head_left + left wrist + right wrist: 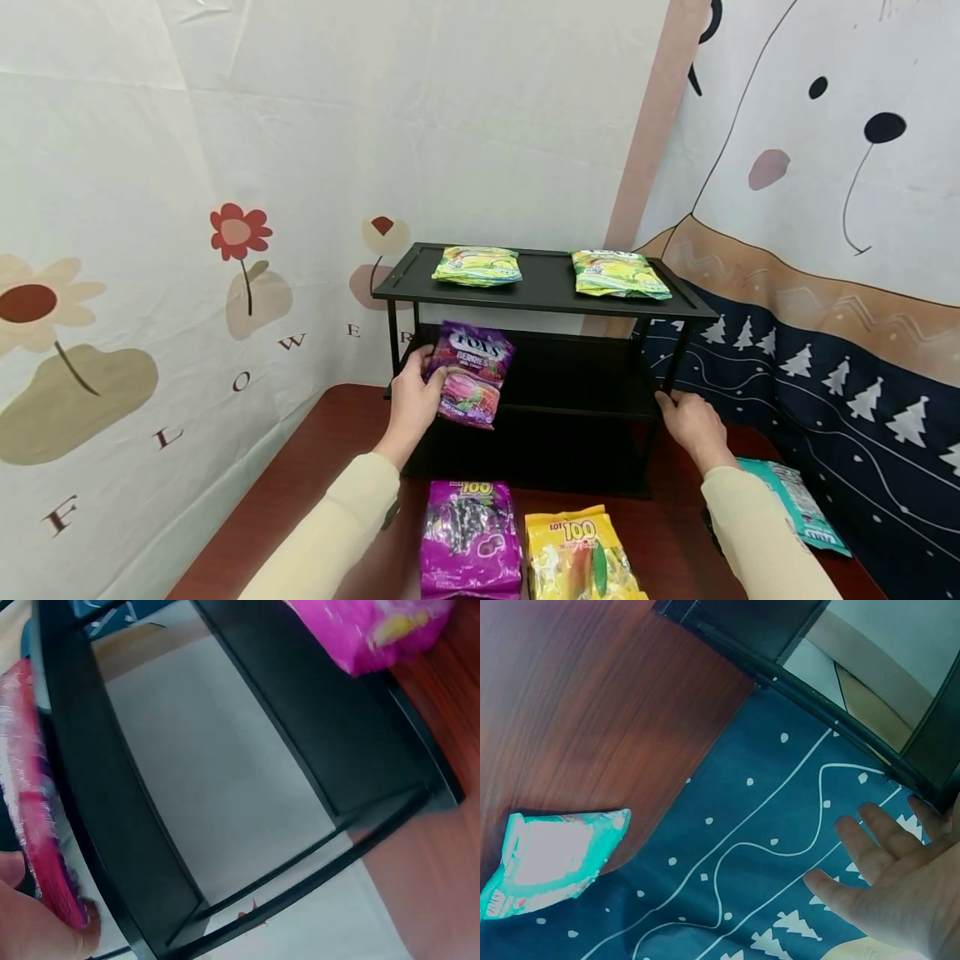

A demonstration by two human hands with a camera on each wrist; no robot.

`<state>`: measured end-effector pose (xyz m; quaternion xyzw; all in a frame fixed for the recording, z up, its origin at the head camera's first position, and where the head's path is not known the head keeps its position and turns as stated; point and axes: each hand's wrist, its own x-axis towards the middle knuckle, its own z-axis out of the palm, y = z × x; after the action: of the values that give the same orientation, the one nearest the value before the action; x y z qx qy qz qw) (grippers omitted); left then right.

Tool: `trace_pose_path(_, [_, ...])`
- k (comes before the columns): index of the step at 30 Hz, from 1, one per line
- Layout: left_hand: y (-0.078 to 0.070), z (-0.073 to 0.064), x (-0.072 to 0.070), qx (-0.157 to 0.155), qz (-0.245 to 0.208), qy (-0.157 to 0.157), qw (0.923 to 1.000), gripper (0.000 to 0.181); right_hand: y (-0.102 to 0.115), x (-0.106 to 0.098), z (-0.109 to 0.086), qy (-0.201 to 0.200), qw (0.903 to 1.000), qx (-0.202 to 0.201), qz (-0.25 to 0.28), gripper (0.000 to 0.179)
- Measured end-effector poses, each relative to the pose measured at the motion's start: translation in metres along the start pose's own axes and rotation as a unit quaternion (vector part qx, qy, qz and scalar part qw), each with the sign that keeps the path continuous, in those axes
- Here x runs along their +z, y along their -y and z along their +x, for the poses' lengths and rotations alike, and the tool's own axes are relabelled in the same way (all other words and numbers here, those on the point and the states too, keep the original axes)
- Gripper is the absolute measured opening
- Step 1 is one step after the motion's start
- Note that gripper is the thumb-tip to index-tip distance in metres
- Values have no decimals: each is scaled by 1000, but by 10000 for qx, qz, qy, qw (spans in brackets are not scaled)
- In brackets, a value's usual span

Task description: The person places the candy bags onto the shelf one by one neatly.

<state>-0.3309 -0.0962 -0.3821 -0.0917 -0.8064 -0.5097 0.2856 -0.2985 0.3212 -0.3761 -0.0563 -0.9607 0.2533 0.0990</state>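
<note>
My left hand [416, 398] pinches a purple bag of berry candy [474, 379] by its left edge, thumb in front. The bag is upright with its printed face towards me, in front of the black rack [540, 310] and a little below its top shelf. In the left wrist view the same candy bag [30, 795] shows edge-on beside a shelf. At the rack's right side, my right hand [693, 427] is against the post with its fingertips. The right wrist view shows that hand [907, 889] with fingers loosely extended and spread near the rack's frame.
Two green-yellow candy bags, a left one [478, 267] and a right one [618, 275], lie on the top shelf. Before the rack are a purple bag [471, 542] and a yellow bag [577, 554]. A teal bag [798, 504] lies by the table's right edge. Printed cloth [480, 125] hangs behind.
</note>
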Motion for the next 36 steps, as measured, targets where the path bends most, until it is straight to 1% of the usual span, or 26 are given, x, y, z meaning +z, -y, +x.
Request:
trace_pose_path(1, [1, 1, 1, 46, 95, 102, 9999, 42, 0, 0, 0, 12, 10000, 6, -10, 57])
trace_pose_path(3, [2, 0, 3, 257, 273, 283, 9989, 45, -1, 1, 1, 32, 10000, 27, -9, 59])
trace_pose_path(6, [2, -3, 4, 840, 555, 342, 9943, 36, -2, 2, 2, 6, 10000, 26, 5, 59])
trace_pose_path(9, [4, -7, 4, 1524, 776, 374, 9846, 23, -2, 2, 2, -46, 10000, 2, 36, 56])
trace_pose_path(12, [10, -11, 0, 2200, 1041, 464, 9688, 18, -2, 1, 2, -31, 10000, -24, 26, 56])
trace_pose_path(14, [15, -13, -3, 2674, 1262, 518, 9539, 18, -2, 1, 2, 9, 10000, -27, 7, 59])
trace_pose_path(17, [22, -16, -8, 3327, 1508, 611, 9289, 20, -2, 0, 2, 65, 10000, -11, -18, 63])
trace_pose_path(19, [26, -17, -10, 3674, 1644, 656, 9131, 23, -2, 0, 2, 89, 10000, 26, -8, 64])
trace_pose_path(21, [29, -18, -10, 3929, 1746, 673, 9003, 25, -2, 1, 1, 84, 10000, 51, 7, 63])
trace_pose_path(24, [32, -19, -8, 4173, 1922, 613, 8861, 24, -2, 1, 1, 31, 10000, 54, 47, 59])
trace_pose_path(25, [33, -19, -7, 4229, 1973, 570, 8826, 24, -3, 2, 1, 10, 10000, 47, 56, 57])
trace_pose_path(27, [33, -20, -5, 4288, 2055, 493, 8783, 24, -3, 2, 1, -25, 10000, 30, 67, 53])
trace_pose_path(31, [31, -21, -1, 4289, 2234, 329, 8747, 22, -4, 2, 1, -55, 10000, 15, 81, 51])
trace_pose_path(33, [31, -21, 1, 4244, 2316, 258, 8749, 20, -3, 2, 1, -71, 9999, 0, 77, 52])
trace_pose_path(36, [31, -21, 3, 4134, 2420, 187, 8776, 18, -2, 2, 2, -65, 10000, 20, 64, 52])
